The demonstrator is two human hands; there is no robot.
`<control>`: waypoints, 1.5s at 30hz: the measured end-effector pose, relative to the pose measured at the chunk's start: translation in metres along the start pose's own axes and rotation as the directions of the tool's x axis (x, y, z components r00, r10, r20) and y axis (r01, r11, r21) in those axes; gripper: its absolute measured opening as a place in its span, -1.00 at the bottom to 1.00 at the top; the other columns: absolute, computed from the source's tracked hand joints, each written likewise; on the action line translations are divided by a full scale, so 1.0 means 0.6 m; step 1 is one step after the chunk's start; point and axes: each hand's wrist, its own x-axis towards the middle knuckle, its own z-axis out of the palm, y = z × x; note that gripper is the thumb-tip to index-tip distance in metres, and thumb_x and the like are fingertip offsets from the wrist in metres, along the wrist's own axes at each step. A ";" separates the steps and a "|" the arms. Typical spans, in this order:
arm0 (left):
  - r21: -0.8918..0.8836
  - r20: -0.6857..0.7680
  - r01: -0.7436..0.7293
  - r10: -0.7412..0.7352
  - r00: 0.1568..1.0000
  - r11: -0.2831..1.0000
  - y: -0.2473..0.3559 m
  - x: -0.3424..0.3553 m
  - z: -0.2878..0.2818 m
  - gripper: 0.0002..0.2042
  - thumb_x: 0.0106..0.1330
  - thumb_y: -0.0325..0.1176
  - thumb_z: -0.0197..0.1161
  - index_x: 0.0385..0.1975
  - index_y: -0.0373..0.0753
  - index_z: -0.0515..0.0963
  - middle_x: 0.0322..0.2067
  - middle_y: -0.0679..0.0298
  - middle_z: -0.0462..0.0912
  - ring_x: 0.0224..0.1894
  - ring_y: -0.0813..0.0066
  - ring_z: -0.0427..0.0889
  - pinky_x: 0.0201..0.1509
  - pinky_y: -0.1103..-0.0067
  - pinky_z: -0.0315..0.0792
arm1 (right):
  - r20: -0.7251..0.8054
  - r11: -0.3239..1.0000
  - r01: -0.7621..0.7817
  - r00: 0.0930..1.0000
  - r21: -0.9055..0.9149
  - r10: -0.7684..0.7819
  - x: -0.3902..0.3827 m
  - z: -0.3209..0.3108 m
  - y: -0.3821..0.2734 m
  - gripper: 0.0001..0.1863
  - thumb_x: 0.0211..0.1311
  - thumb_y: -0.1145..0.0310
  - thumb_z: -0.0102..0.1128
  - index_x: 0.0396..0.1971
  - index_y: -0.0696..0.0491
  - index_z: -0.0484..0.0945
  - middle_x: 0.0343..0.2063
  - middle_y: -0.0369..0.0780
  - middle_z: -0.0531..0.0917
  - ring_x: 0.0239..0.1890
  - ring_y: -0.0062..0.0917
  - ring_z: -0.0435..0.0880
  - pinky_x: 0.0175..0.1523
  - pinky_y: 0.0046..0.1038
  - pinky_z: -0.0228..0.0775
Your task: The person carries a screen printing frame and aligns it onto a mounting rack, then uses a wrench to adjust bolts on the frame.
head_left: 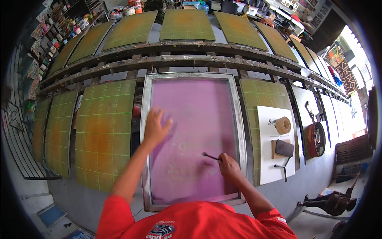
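A silkscreen printing frame point(234, 131) with a metal border and pink-purple mesh point(191, 107) lies in front of me. Faint greenish lettering and shapes show in the lower half of the mesh. My left hand point(156, 126) is over the frame's left side, fingers spread, with nothing in it. Whether it touches the mesh I cannot tell. In my right hand point(230, 166), near the lower right of the mesh, is a thin dark rod-shaped tool point(211, 156) with a knobbed end pointing left. The fist hides the rest of the tool.
Green gridded boards point(105, 131) line both sides of a long rail point(179, 59). Right of the frame, a white board point(264, 159) carries a tape roll point(283, 125), a dark block point(284, 147) and an L-shaped wrench point(283, 166). Another person point(332, 203) is at the lower right.
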 end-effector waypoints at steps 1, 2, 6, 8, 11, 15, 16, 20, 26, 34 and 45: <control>0.062 -0.066 -0.038 0.042 0.997 0.997 -0.030 0.052 -0.003 -0.55 0.19 -0.22 0.29 0.05 -0.26 0.46 0.17 -0.09 0.35 0.25 -0.08 0.30 0.31 0.21 0.21 | -0.061 1.000 -0.008 0.998 -0.006 0.008 0.011 -0.009 -0.002 -0.83 0.14 0.48 0.10 -0.25 0.12 0.40 -0.42 0.00 0.56 -0.30 -0.04 0.55 -0.17 -0.13 0.37; 0.120 -0.080 -0.030 0.040 0.996 0.992 -0.066 0.105 -0.013 -0.53 0.20 -0.21 0.28 0.10 -0.22 0.44 0.18 -0.09 0.33 0.25 -0.07 0.30 0.31 0.21 0.21 | -0.116 1.000 -0.010 0.993 -0.010 0.009 0.024 -0.014 -0.001 -0.84 0.14 0.48 0.09 -0.26 0.12 0.41 -0.41 0.00 0.56 -0.30 -0.04 0.55 -0.17 -0.12 0.37; 0.292 -0.004 -0.040 0.043 0.999 0.956 -0.175 0.266 -0.021 -0.49 0.29 -0.03 0.17 0.20 -0.07 0.42 0.23 -0.13 0.28 0.28 -0.09 0.26 0.34 0.22 0.19 | -0.227 0.997 -0.005 0.974 -0.080 -0.013 0.053 -0.012 0.044 -0.82 0.10 0.46 0.15 -0.29 0.13 0.44 -0.41 -0.05 0.57 -0.29 -0.09 0.57 -0.15 -0.14 0.40; 0.398 0.104 -0.061 0.021 0.994 0.915 -0.218 0.317 -0.023 -0.48 0.31 0.04 0.13 0.22 -0.04 0.40 0.25 -0.13 0.25 0.31 -0.09 0.22 0.36 0.22 0.16 | -0.228 0.997 -0.014 0.974 -0.076 -0.004 0.058 -0.004 0.056 -0.82 0.08 0.47 0.16 -0.29 0.13 0.46 -0.41 -0.04 0.57 -0.30 -0.09 0.57 -0.16 -0.15 0.40; 0.431 0.306 -0.028 -0.117 0.945 0.902 -0.247 0.361 -0.010 -0.47 0.31 0.13 0.08 0.21 0.03 0.43 0.32 -0.07 0.19 0.36 -0.01 0.17 0.37 0.22 0.16 | -0.233 0.999 -0.021 0.972 -0.027 0.014 0.055 -0.009 0.057 -0.83 0.06 0.50 0.15 -0.30 0.14 0.46 -0.42 -0.03 0.57 -0.30 -0.08 0.57 -0.18 -0.15 0.40; 0.288 0.312 -0.070 -0.025 0.950 0.955 -0.296 0.362 -0.008 -0.57 0.32 0.04 0.13 0.10 -0.01 0.53 0.24 -0.02 0.33 0.29 0.03 0.29 0.31 0.29 0.23 | -0.273 0.992 -0.078 0.956 0.103 0.104 0.052 -0.012 0.055 -0.83 0.06 0.54 0.14 -0.30 0.13 0.46 -0.44 -0.04 0.57 -0.31 -0.08 0.58 -0.21 -0.17 0.40; 0.240 0.299 -0.097 0.022 0.954 0.966 -0.295 0.361 -0.009 -0.61 0.33 0.00 0.15 0.06 -0.03 0.56 0.21 -0.02 0.37 0.26 0.03 0.34 0.28 0.32 0.27 | -0.276 0.986 -0.109 0.951 0.129 0.142 0.049 -0.012 0.055 -0.83 0.06 0.54 0.13 -0.30 0.13 0.46 -0.44 -0.04 0.57 -0.32 -0.08 0.58 -0.21 -0.18 0.40; 0.154 0.209 -0.045 0.012 0.978 0.987 -0.301 0.372 -0.026 -0.62 0.34 0.00 0.13 -0.11 -0.17 0.63 -0.06 0.11 0.56 0.01 0.08 0.54 0.09 0.36 0.40 | -0.249 0.966 -0.158 0.946 0.205 0.208 0.046 -0.017 0.056 -0.84 0.09 0.54 0.13 -0.29 0.12 0.46 -0.44 -0.06 0.57 -0.34 -0.10 0.59 -0.23 -0.22 0.40; 0.050 0.232 -0.034 0.021 0.972 0.998 -0.298 0.380 0.020 -0.59 0.40 0.01 0.01 -0.10 -0.17 0.63 0.08 0.01 0.50 0.10 0.04 0.50 0.17 0.36 0.36 | -0.238 0.962 -0.154 0.949 0.227 0.208 0.048 -0.016 0.062 -0.83 0.10 0.53 0.14 -0.27 0.13 0.46 -0.43 -0.06 0.57 -0.33 -0.11 0.60 -0.23 -0.23 0.41; 0.092 0.191 0.158 -0.173 0.966 0.983 -0.352 0.382 -0.031 -0.57 0.43 0.00 -0.01 -0.12 -0.24 0.64 0.03 0.02 0.54 0.07 0.04 0.52 0.14 0.38 0.38 | -0.331 0.973 -0.077 0.932 0.215 0.147 0.050 -0.010 0.062 -0.83 0.08 0.55 0.14 -0.28 0.14 0.47 -0.48 -0.07 0.55 -0.44 -0.20 0.59 -0.31 -0.31 0.39; 0.104 0.228 0.242 -0.260 0.938 0.965 -0.345 0.381 -0.020 -0.60 0.42 -0.02 0.00 -0.10 -0.19 0.64 0.03 -0.01 0.53 0.09 0.07 0.49 0.18 0.41 0.34 | -0.357 0.967 -0.092 0.917 0.239 0.176 0.050 -0.018 0.059 -0.83 0.06 0.55 0.15 -0.30 0.14 0.47 -0.52 -0.09 0.54 -0.47 -0.24 0.58 -0.32 -0.34 0.38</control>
